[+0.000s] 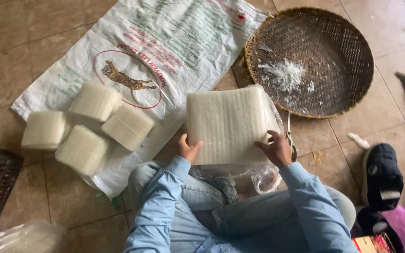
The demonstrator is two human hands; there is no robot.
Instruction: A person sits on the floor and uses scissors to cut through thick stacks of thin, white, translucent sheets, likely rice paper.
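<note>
Fingers clamped on both lower corners of the white noodle block (228,124)!

Left hand (188,149) pinches the near-left edge, right hand (276,149) spreads over the near-right, block upright above the lap, half out of its clear plastic bag (263,175). Looks light, stiff, brittle; best held by the edges. Four smaller noodle blocks (87,126) lie left on the woven sack (165,42), round bamboo tray (348,51) far right.

noodle block (228,124) centre | four stacks (87,126) on sack (165,42) left | basket (352,33) right-behind
</note>
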